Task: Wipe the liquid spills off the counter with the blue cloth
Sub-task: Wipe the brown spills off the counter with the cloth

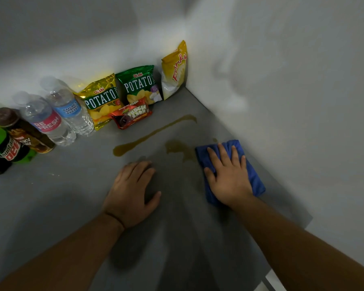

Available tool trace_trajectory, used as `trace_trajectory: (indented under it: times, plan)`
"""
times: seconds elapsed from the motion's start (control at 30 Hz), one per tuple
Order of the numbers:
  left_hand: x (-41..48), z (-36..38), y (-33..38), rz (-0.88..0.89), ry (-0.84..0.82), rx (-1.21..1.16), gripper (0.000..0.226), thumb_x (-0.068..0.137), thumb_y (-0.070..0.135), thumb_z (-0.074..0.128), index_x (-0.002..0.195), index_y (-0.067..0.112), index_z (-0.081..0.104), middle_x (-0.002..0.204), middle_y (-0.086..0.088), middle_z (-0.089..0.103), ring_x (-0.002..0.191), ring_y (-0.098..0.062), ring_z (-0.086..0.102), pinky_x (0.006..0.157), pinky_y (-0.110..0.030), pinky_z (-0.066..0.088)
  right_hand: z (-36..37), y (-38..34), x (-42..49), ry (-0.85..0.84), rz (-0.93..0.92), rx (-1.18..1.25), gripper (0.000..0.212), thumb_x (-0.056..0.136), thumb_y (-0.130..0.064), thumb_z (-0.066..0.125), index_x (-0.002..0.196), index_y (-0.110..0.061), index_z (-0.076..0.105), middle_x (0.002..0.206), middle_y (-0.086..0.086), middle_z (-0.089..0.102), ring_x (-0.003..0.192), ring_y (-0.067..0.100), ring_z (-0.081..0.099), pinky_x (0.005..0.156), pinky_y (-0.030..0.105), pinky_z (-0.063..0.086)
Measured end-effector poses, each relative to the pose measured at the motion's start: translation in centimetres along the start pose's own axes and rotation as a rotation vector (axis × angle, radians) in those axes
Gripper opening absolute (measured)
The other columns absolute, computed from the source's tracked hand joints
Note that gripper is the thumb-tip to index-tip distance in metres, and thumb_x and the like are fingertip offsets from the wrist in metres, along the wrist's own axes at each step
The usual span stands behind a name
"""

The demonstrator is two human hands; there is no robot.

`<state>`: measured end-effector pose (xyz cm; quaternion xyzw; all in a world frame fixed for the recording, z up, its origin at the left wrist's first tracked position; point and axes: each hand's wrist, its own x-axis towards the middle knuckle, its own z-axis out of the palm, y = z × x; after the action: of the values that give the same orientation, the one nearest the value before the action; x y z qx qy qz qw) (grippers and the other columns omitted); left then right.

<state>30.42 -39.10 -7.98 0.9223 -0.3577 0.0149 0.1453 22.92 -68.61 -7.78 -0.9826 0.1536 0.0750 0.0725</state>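
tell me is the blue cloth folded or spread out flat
Folded. The blue cloth under the right hand is a compact, thick rectangle with a rounded, doubled edge on the grey counter.

Along the counter's back edge, from its left end, stand a green soda bottle [2, 148], a brown drink bottle [22, 131] and two water bottles [48, 120] [70, 108]. Two Potato chip bags [102, 101] [140, 86] lean on the wall; a Fudgee Barr pack [131, 116] lies before them. A yellow snack bag [174, 70] fills the back right corner.

White corner walls [282, 80], dim light
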Motion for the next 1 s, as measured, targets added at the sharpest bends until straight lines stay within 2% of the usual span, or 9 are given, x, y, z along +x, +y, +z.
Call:
trace_trajectory:
  times: [0.13, 0.2, 0.33, 0.47, 0.53, 0.7, 0.77, 0.87, 1.0]
  plan:
    - [-0.3, 0.3, -0.2, -0.004, 0.009, -0.019, 0.062, 0.089, 0.056, 0.061, 0.136, 0.016, 0.061, 0.149, -0.004, 0.053, 0.138, -0.028, 0.049, 0.117, -0.046, 0.041, -0.2, 2.9, -2.2, -0.028, -0.314, 0.000, 0.062, 0.105, -0.063, 0.017, 0.163, -0.042, 0.011, 0.173, -0.011, 0.004, 0.160, 0.021, -0.008, 0.129, 0.050, 0.000]
    - [-0.3, 0.3, -0.2, -0.008, 0.016, -0.028, 0.062, 0.088, 0.056, 0.063, 0.136, 0.016, 0.062, 0.150, -0.006, 0.053, 0.139, -0.029, 0.048, 0.117, -0.048, 0.041, -0.7, 5.3, -2.4, -0.045, -0.390, 0.008, 0.062, 0.104, -0.065, 0.020, 0.162, -0.046, 0.010, 0.172, -0.016, 0.005, 0.159, 0.015, -0.007, 0.129, 0.046, 0.001]
    - [-0.1, 0.2, -0.1, -0.023, 0.015, -0.032, 0.062, 0.086, 0.055, 0.064, 0.134, 0.016, 0.063, 0.150, -0.006, 0.054, 0.140, -0.031, 0.049, 0.116, -0.048, 0.042, -1.2, 5.3, 0.3, -0.001, -0.226, 0.012, 0.065, 0.101, -0.066, 0.019, 0.162, -0.043, 0.015, 0.172, -0.013, 0.011, 0.160, 0.019, -0.001, 0.128, 0.052, 0.007]
    - [0.0, 0.1, 0.0, -0.032, -0.010, -0.023, 0.062, 0.086, 0.057, 0.063, 0.135, 0.018, 0.062, 0.151, -0.004, 0.053, 0.141, -0.030, 0.046, 0.117, -0.045, 0.040, -0.9, 1.0, 4.3, 0.017, -0.030, 0.003, 0.066, 0.103, -0.060, 0.019, 0.164, -0.035, 0.014, 0.174, -0.001, 0.005, 0.159, 0.034, -0.002, 0.128, 0.055, 0.001]
    - [0.0, 0.1, 0.0, -0.045, -0.030, -0.016, 0.064, 0.085, 0.058, 0.063, 0.136, 0.019, 0.061, 0.152, -0.003, 0.051, 0.142, -0.030, 0.045, 0.117, -0.046, 0.041, -0.7, -0.7, 4.6, 0.015, -0.025, 0.021, 0.067, 0.104, -0.060, 0.020, 0.164, -0.033, 0.012, 0.174, 0.001, 0.003, 0.159, 0.037, -0.004, 0.127, 0.055, -0.002]
    - [0.0, 0.1, -0.1, -0.036, -0.035, -0.015, 0.063, 0.085, 0.058, 0.062, 0.134, 0.018, 0.061, 0.152, -0.004, 0.051, 0.140, -0.031, 0.046, 0.118, -0.047, 0.039, -0.8, 2.1, 2.6, -0.065, -0.415, -0.044, 0.065, 0.104, -0.063, 0.017, 0.164, -0.038, 0.012, 0.173, -0.008, 0.008, 0.160, 0.026, -0.004, 0.128, 0.053, 0.004]
    - [0.0, 0.2, -0.1, -0.033, -0.025, -0.009, 0.063, 0.086, 0.058, 0.062, 0.134, 0.018, 0.060, 0.151, -0.004, 0.051, 0.140, -0.030, 0.045, 0.120, -0.045, 0.037, -1.3, 4.2, 2.9, -0.096, -0.501, -0.078, 0.063, 0.104, -0.063, 0.017, 0.163, -0.042, 0.010, 0.173, -0.014, 0.005, 0.160, 0.021, -0.004, 0.128, 0.048, 0.002]
    - [0.1, 0.3, -0.1, -0.031, -0.019, -0.021, 0.063, 0.085, 0.057, 0.062, 0.134, 0.018, 0.060, 0.150, -0.003, 0.052, 0.138, -0.031, 0.046, 0.118, -0.047, 0.039, -1.8, 4.1, 4.3, -0.056, -0.406, -0.051, 0.063, 0.103, -0.062, 0.019, 0.163, -0.042, 0.014, 0.172, -0.012, 0.011, 0.160, 0.023, 0.001, 0.129, 0.050, 0.006]
    - [0.1, 0.1, 0.0, -0.043, -0.036, -0.029, 0.061, 0.085, 0.057, 0.062, 0.133, 0.020, 0.060, 0.149, -0.001, 0.052, 0.138, -0.029, 0.046, 0.119, -0.047, 0.038, -1.1, -1.4, 6.2, 0.005, -0.092, 0.012, 0.064, 0.104, -0.057, 0.019, 0.164, -0.034, 0.014, 0.174, -0.003, 0.007, 0.159, 0.032, -0.002, 0.128, 0.055, 0.000]
